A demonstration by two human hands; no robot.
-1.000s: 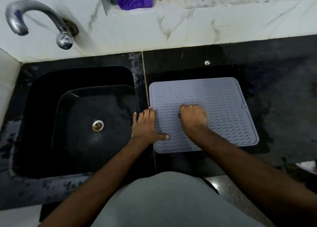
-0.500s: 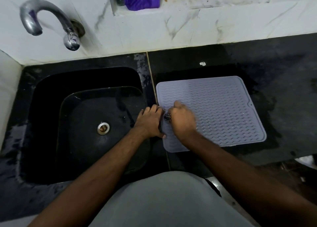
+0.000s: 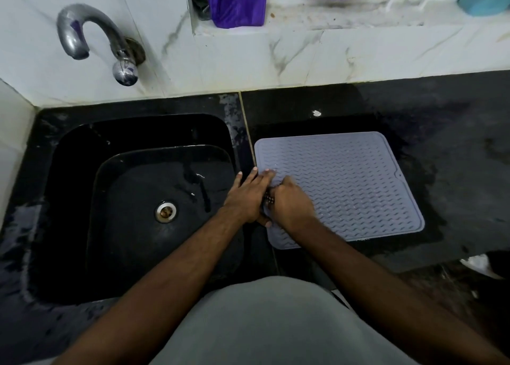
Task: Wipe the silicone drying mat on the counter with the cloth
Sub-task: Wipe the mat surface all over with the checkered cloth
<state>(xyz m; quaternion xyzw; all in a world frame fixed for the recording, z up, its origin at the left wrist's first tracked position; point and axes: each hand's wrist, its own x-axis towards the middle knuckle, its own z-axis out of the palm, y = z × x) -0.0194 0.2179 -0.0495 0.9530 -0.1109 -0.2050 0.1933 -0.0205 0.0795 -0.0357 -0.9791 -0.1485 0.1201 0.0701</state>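
Peeking out between the two hands, only a small dark, dotted scrap of the cloth point(image 3: 268, 199) shows; the rest is buried under the right hand point(image 3: 291, 206), so its colour and size stay unclear. That hand is curled into a fist, closed on the cloth, knuckles up, pressing down on the near-left part of the mat point(image 3: 347, 182). The left hand point(image 3: 247, 196) lies flat, fingers spread and extended, bearing on the mat's left edge; its thumb tucks under toward the right hand. Both hands cover the mat's left-middle portion. The mat is pale grey-lilac, roughly square with rounded corners, a raised rim and rows of wavy ridges, with a small notch midway along its right edge. It lies flat on the dark counter point(image 3: 455, 149), just right of the black sink point(image 3: 138, 199). A purple bag point(image 3: 237, 2) on the ledge above is cut off by the frame top.
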